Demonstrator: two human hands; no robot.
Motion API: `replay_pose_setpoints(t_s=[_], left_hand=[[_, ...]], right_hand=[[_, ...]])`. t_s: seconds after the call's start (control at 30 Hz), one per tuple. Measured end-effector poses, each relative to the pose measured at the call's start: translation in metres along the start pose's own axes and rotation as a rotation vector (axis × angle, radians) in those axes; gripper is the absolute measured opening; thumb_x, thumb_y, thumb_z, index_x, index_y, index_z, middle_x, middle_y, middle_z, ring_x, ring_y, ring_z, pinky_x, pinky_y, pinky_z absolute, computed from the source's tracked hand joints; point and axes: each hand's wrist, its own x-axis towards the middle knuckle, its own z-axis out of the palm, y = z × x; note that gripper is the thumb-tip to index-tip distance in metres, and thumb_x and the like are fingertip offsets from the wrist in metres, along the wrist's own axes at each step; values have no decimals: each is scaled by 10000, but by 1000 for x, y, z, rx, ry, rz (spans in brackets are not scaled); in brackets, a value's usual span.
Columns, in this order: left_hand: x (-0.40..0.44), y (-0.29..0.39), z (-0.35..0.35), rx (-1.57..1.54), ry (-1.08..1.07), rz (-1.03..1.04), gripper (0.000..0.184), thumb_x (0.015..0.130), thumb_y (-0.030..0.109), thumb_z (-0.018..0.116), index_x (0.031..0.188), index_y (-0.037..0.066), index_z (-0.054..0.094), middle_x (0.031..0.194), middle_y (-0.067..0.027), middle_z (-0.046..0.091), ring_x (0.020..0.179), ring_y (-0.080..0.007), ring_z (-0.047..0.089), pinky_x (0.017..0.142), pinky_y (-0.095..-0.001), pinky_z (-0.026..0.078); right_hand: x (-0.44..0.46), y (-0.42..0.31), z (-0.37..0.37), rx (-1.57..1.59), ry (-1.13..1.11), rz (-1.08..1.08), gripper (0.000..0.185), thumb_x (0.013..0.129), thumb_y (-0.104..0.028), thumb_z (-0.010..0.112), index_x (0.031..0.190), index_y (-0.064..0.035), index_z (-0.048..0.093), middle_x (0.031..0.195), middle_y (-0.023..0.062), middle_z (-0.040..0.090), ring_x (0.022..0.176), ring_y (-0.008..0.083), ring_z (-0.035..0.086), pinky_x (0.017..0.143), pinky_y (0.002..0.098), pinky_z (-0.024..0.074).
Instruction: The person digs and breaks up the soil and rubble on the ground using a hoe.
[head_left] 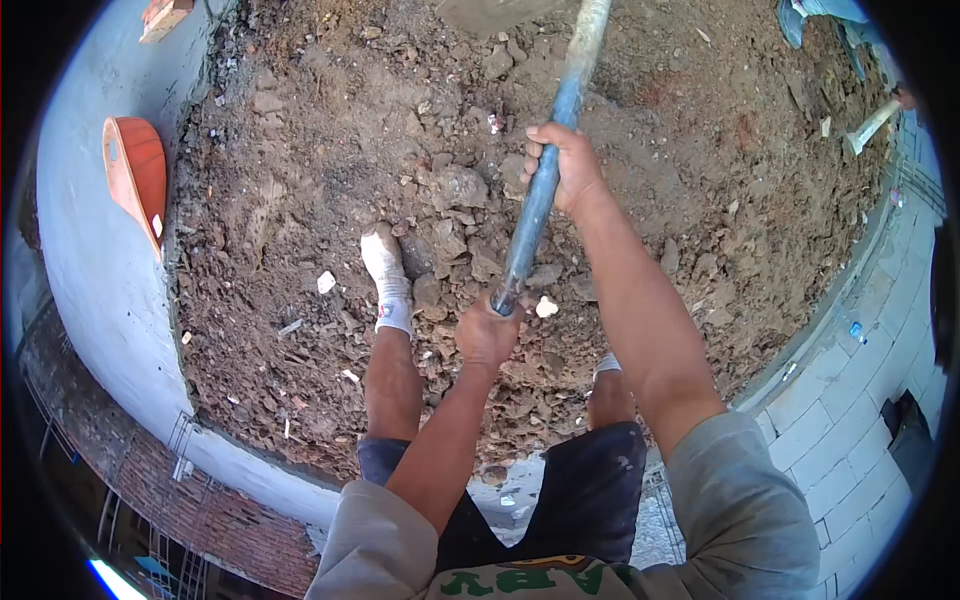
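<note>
A long pole (541, 190), blue in the middle and pale farther up, slants from the top of the view down to the centre. Around its lower end my left hand (488, 332) is closed. My right hand (568, 168) grips the shaft higher up, fingers wrapped round it. At the top edge a flat grey-brown blade (495, 12) shows in part; its join with the pole is out of view. Beneath both hands lies brown, lumpy soil (330, 170) with stones and pale fragments.
An orange plastic scoop-like object (140, 175) rests at the left wall (85, 230). Grey blocks (840, 420) line the right side, with a black item (908, 440) on them. At the upper right, another person's hand (905, 97) is by a pale handle (875, 125).
</note>
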Motion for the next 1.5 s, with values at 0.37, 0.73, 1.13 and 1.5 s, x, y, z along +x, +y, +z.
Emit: replay_pose_setpoints(t_s=[0.37,0.73,1.13,1.5], left_hand=[[-248,-129,82,-17,-451,-442,292,759,281,742,829,12,652,690,-105,655,658,-195,634,641,-357,486],[-163,-25,98,-161,-665,-125,370,737,324,774,922,27,653,790,-86,670,729,-196,637,700,-346,505],[-151,-50,85,-524,-503,-483,223,736,207,734,719,26,604,544,-13,539,461,-103,497,452,-292,404],[-245,-142,65,248,-626,-526,342,737,343,690,939,67,700,826,-153,693,782,-294,687,709,-417,521]], right_hand=[[-203,198,-110,-113,322,498,144,767,-90,673,744,-21,549,582,51,536,393,178,510,372,342,415],[-208,3,-73,-453,358,-77,198,777,-73,640,889,-6,491,651,42,546,486,130,545,442,289,439],[-103,81,-104,-453,574,241,84,777,-65,636,781,-11,572,643,85,536,455,204,544,393,370,456],[-223,190,-133,-156,625,424,117,783,-82,603,703,-12,554,574,86,541,424,205,544,387,373,452]])
